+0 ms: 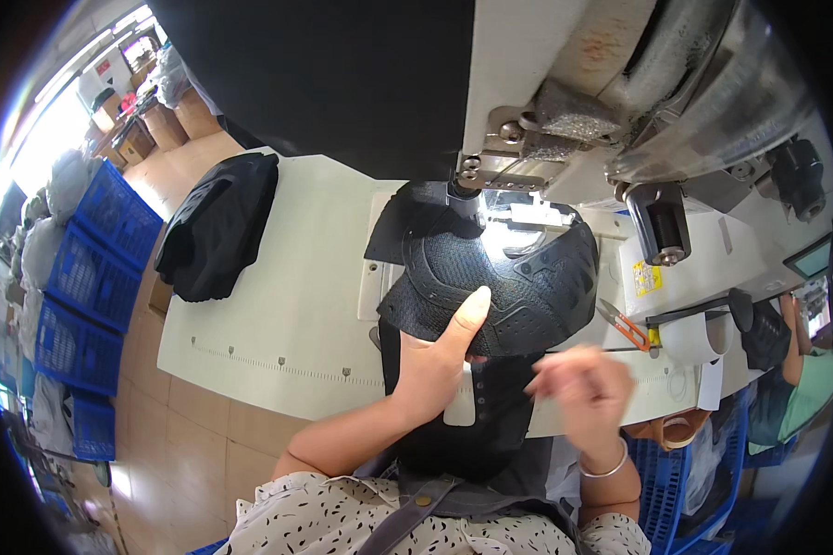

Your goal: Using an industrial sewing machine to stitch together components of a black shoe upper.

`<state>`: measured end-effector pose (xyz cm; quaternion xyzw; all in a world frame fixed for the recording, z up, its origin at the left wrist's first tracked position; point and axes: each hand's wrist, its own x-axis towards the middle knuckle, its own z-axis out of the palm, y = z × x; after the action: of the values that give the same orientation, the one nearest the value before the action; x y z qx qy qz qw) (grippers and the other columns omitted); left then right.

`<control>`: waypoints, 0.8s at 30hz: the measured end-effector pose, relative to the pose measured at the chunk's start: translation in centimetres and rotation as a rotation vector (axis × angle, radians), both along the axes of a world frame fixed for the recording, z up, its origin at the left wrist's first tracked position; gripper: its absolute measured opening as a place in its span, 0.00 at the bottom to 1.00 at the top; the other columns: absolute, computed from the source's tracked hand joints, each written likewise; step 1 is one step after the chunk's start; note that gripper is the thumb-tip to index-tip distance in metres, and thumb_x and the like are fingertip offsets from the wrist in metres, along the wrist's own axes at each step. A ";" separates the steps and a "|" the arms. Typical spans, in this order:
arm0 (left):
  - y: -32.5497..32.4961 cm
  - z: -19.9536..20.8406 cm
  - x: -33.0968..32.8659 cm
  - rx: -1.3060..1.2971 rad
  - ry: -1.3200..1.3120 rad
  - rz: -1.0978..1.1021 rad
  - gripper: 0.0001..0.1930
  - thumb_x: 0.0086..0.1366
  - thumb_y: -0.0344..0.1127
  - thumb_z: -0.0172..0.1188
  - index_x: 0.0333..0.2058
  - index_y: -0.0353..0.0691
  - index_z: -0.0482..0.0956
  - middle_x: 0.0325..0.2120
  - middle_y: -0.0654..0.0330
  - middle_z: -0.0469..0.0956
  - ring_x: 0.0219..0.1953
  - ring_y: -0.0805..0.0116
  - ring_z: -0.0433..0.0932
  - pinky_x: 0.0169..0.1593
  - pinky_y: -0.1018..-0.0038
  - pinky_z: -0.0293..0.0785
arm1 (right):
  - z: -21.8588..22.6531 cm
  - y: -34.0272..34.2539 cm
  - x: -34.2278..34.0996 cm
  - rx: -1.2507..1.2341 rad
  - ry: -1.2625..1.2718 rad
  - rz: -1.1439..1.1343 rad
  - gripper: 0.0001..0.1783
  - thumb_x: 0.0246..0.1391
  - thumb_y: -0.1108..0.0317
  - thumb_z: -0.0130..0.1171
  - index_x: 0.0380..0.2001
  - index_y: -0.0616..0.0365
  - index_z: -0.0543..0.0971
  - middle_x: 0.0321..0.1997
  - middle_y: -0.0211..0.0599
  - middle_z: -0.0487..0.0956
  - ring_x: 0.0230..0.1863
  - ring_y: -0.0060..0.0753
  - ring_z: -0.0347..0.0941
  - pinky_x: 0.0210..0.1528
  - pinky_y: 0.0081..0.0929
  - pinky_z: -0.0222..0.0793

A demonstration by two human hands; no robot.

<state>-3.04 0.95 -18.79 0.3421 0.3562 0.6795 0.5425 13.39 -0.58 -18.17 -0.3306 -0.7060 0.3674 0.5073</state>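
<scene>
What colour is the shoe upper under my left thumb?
The shoe upper is black, best seen in the head view.

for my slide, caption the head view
Left hand holding a black mesh piece at a sewing machine, right hand blurred nearby

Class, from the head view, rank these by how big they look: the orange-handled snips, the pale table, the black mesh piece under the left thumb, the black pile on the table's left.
Largest to smallest:
1. Pale table
2. Black mesh piece
3. Black pile
4. Orange-handled snips
</scene>
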 end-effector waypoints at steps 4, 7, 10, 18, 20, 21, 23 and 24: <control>-0.1 -0.1 -1.2 -0.065 0.068 -0.038 0.09 0.59 0.37 0.57 0.36 0.40 0.74 0.27 0.67 0.75 0.24 0.83 0.71 0.19 0.84 0.67 | 0.6 5.1 1.9 0.454 -0.331 -0.530 0.12 0.52 0.76 0.48 0.42 0.64 0.70 0.42 0.43 0.73 0.44 0.30 0.68 0.48 0.25 0.63; -0.1 0.3 -1.5 -0.133 0.077 -0.028 0.10 0.58 0.39 0.57 0.35 0.41 0.74 0.26 0.68 0.74 0.23 0.83 0.71 0.18 0.84 0.67 | 0.1 7.7 2.3 -0.254 0.156 -0.006 0.16 0.52 0.73 0.52 0.45 0.64 0.69 0.47 0.40 0.72 0.48 0.25 0.66 0.52 0.25 0.61; 0.1 0.8 -1.6 -0.141 0.098 -0.018 0.10 0.58 0.39 0.58 0.35 0.41 0.74 0.26 0.68 0.74 0.23 0.83 0.71 0.19 0.84 0.67 | 0.3 8.0 2.6 -0.254 0.147 0.065 0.15 0.53 0.72 0.52 0.44 0.65 0.69 0.43 0.37 0.74 0.44 0.21 0.69 0.47 0.19 0.64; 0.5 1.1 -2.0 -0.086 0.193 -0.015 0.09 0.58 0.35 0.58 0.35 0.39 0.73 0.25 0.68 0.74 0.22 0.84 0.71 0.18 0.85 0.66 | 2.1 7.7 3.2 -0.191 0.112 -0.038 0.12 0.53 0.74 0.51 0.42 0.66 0.70 0.33 0.33 0.77 0.35 0.15 0.70 0.38 0.12 0.65; 0.6 1.2 -2.1 -0.038 0.235 0.027 0.08 0.57 0.33 0.58 0.35 0.38 0.73 0.26 0.67 0.74 0.22 0.84 0.71 0.18 0.86 0.66 | 1.3 7.9 3.9 -0.173 0.028 -0.094 0.11 0.54 0.74 0.50 0.42 0.65 0.70 0.33 0.32 0.76 0.33 0.15 0.70 0.37 0.13 0.66; 0.7 1.2 -2.1 -0.033 0.233 0.015 0.08 0.57 0.33 0.58 0.35 0.38 0.73 0.26 0.67 0.74 0.22 0.84 0.71 0.18 0.86 0.66 | 0.8 7.7 4.5 -0.155 0.030 -0.098 0.11 0.54 0.74 0.50 0.42 0.65 0.70 0.33 0.32 0.76 0.33 0.15 0.70 0.37 0.13 0.66; 0.8 1.3 -2.3 -0.053 0.223 -0.009 0.08 0.57 0.32 0.59 0.35 0.38 0.73 0.26 0.67 0.74 0.23 0.84 0.71 0.18 0.86 0.66 | -0.7 7.1 5.9 -0.074 0.045 -0.315 0.12 0.55 0.73 0.50 0.43 0.65 0.70 0.33 0.33 0.76 0.33 0.18 0.72 0.36 0.14 0.67; 0.9 1.3 -2.3 -0.075 0.264 0.020 0.08 0.58 0.33 0.58 0.35 0.38 0.73 0.26 0.67 0.74 0.22 0.83 0.71 0.18 0.86 0.65 | -1.4 6.8 6.8 -0.006 -0.248 -0.546 0.12 0.54 0.73 0.50 0.42 0.65 0.70 0.39 0.38 0.75 0.37 0.29 0.73 0.38 0.22 0.69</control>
<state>-5.37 1.81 -17.54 0.4044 0.4529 0.6204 0.4964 20.19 6.25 -19.58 -0.5521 -0.6466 0.1765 0.4960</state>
